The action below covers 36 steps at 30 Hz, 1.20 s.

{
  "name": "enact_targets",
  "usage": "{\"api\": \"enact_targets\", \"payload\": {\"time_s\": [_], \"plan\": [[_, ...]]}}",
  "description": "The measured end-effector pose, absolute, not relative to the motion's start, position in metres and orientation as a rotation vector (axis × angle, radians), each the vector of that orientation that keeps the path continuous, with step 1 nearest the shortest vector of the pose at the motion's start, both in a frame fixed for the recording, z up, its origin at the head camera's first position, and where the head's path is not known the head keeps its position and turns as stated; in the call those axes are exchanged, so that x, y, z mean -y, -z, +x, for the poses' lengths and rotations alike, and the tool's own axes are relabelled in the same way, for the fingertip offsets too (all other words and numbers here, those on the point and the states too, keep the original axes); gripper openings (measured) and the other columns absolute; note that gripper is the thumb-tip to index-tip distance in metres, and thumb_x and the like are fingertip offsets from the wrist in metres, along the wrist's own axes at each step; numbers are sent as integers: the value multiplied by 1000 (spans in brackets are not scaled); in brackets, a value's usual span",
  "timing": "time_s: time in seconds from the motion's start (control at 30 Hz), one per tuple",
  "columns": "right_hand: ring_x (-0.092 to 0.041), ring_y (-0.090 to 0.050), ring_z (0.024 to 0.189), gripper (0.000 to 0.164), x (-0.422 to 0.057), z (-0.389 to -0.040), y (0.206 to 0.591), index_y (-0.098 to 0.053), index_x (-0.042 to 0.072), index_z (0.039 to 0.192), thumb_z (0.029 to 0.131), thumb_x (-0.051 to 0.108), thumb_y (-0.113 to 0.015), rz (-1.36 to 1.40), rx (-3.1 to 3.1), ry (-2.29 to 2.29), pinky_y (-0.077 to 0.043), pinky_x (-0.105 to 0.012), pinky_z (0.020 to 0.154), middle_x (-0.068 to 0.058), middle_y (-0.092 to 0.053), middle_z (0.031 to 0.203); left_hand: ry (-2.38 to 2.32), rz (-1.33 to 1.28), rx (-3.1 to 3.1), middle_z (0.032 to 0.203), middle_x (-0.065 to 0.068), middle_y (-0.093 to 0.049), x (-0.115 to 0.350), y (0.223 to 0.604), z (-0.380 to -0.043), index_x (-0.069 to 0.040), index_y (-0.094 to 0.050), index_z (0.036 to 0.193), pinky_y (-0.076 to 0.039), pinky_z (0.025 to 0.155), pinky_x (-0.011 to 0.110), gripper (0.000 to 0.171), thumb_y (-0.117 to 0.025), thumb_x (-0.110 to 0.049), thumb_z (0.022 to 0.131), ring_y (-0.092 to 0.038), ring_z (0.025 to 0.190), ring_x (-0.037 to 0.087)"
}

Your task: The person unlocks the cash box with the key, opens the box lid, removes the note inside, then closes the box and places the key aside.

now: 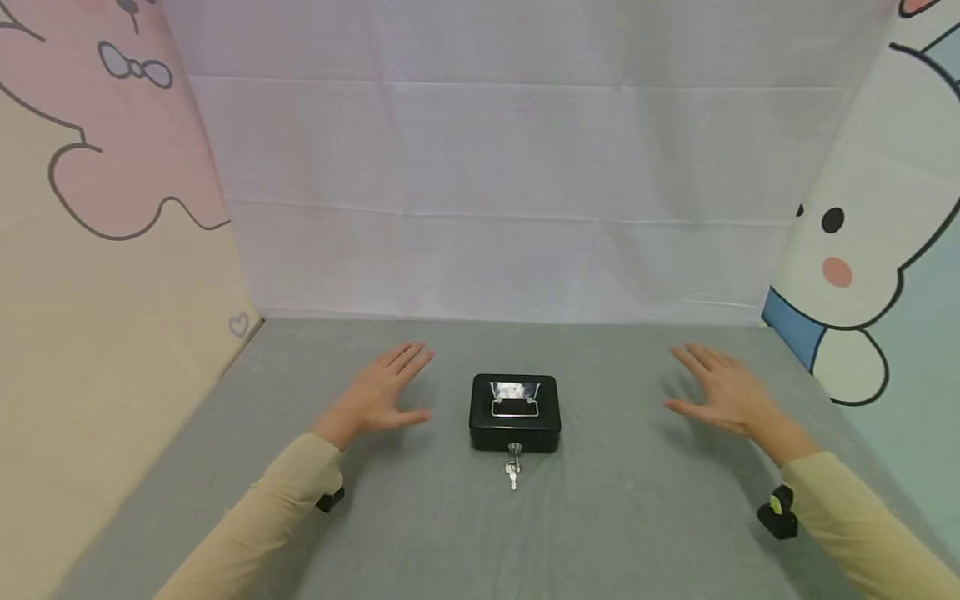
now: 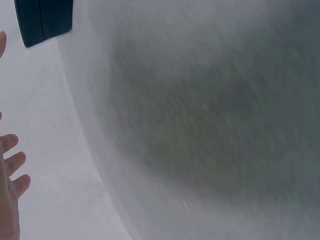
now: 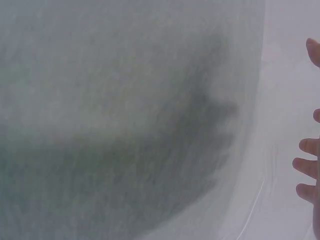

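A small black cash box (image 1: 514,433) sits with its lid down near the middle of the grey table, a silver handle (image 1: 515,408) on top. From the lock on its front hangs a key (image 1: 513,473) on a ring. Left of the box, my left hand (image 1: 378,392) is held over the table with fingers straight and thumb apart, holding nothing. My right hand (image 1: 723,392) hovers farther off to the right of the box, fingers spread and holding nothing. A corner of the dark box (image 2: 45,20) shows at the top of the left wrist view; the right wrist view has only fingertips (image 3: 306,167) and shadow.
A grey cloth covers the table (image 1: 585,533). White fabric (image 1: 510,167) rises behind it. A pink and cream cartoon panel (image 1: 135,275) stands on the left, and a panel with a white cartoon figure (image 1: 862,200) on the right.
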State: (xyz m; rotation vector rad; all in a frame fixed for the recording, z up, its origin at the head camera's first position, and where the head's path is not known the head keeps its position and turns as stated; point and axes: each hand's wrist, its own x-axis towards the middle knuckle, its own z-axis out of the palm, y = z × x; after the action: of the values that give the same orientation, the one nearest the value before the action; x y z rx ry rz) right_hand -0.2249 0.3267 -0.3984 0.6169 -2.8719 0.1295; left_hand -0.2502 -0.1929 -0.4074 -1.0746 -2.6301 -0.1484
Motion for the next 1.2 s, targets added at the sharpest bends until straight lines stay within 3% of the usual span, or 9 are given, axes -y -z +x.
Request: {"api": "enact_targets", "payload": {"time_s": [0.13, 0.23, 0.5, 0.77, 1.2], "plan": [[-46, -39, 116, 81, -315, -225, 397, -40, 0, 134, 76, 52, -64, 651, 2828, -179, -31, -61, 92, -27, -41, 132, 169, -1142, 2599, 142, 17, -33, 178, 409, -247, -8, -31, 142, -32, 101, 50, 82, -57, -54, 79, -33, 128, 34], [-44, -41, 116, 81, -307, -224, 396, -40, 1, 134, 76, 52, -64, 676, 2818, -206, -33, -61, 90, -26, -42, 131, 187, -1182, 2588, 142, 16, -34, 168, 411, -245, -8, -31, 142, -32, 101, 50, 81, -58, -51, 79, -35, 127, 34], [-40, -47, 112, 81, -287, -220, 397, -43, 2, 132, 71, 49, -69, 805, 2730, -238, -39, -57, 87, -23, -47, 128, 205, -1234, 2569, 141, 17, -36, 151, 419, -242, -8, -30, 142, -33, 100, 49, 84, -27, -69, 85, -38, 126, 32], [-36, -53, 105, 79, -269, -217, 401, -48, 3, 128, 68, 47, -73, 919, 2611, -263, -43, -54, 83, -19, -54, 122, 235, -1223, 2608, 139, 18, -37, 147, 422, -238, -5, -33, 140, -34, 99, 50, 80, -49, -58, 83, -39, 124, 33], [-31, -56, 102, 76, -232, -200, 408, -51, 7, 126, 67, 49, -72, 939, 2620, -322, -46, -49, 82, -13, -59, 115, 222, -1193, 2669, 137, 17, -41, 144, 427, -235, -1, -33, 139, -33, 101, 46, 78, -52, -52, 83, -40, 124, 31]]}}
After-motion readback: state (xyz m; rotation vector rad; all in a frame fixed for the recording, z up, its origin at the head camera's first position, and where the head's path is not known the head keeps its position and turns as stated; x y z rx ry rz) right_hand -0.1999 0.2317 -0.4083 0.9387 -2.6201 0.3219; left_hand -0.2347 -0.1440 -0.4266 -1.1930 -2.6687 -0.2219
